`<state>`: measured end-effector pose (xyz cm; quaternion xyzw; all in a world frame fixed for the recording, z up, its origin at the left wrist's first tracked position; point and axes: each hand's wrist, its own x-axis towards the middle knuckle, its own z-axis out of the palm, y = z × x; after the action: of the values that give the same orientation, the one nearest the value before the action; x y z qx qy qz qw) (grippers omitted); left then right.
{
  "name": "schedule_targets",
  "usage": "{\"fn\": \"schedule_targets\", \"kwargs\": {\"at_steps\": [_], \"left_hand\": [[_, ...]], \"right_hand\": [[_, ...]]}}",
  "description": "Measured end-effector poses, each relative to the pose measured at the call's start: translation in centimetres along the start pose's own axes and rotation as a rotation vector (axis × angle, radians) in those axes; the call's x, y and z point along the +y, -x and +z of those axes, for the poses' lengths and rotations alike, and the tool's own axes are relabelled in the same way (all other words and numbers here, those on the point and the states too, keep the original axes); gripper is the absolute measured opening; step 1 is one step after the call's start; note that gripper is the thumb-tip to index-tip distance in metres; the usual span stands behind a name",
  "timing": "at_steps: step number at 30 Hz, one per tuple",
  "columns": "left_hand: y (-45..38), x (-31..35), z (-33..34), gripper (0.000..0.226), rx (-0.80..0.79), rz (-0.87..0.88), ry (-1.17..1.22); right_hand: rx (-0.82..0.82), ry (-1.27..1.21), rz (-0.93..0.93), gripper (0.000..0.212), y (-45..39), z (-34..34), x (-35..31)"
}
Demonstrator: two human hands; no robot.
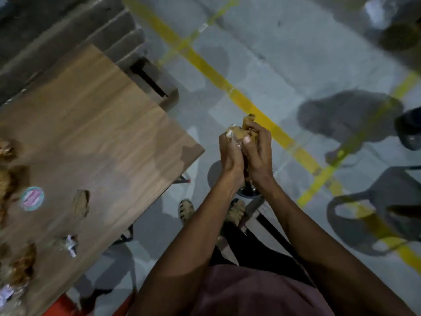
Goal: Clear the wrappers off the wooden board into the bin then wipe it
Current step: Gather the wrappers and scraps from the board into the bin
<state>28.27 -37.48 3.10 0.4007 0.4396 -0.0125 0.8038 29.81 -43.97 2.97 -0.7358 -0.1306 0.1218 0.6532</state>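
Both hands are held together over the floor to the right of the wooden board [95, 124]. My left hand [230, 156] and my right hand [259, 153] grip a crumpled bunch of brown and clear wrappers [245, 131] between them. Under my wrists a dark round bin [247, 192] shows only partly. On the board's left part lie a brown wrapper [80, 202], a round teal and pink sticker lid [32, 198], a silver foil wrapper [69, 245] and several more brown wrappers [22, 263] by the left edge.
The floor is grey concrete with a yellow painted line [248, 103]. A dark plastic chair [382, 206] stands at the right. Grey stacked blocks [68, 26] lie behind the board. My sandalled feet [186, 210] are below, and something red [61, 306] sits under the board.
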Motion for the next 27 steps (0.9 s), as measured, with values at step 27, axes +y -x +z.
{"fn": "schedule_targets", "kwargs": {"at_steps": [27], "left_hand": [[-31.1, -27.3, -4.4, 0.065, -0.025, -0.349, -0.586]], "right_hand": [[0.638, -0.199, 0.988, 0.066, -3.4, -8.1, 47.0]]}}
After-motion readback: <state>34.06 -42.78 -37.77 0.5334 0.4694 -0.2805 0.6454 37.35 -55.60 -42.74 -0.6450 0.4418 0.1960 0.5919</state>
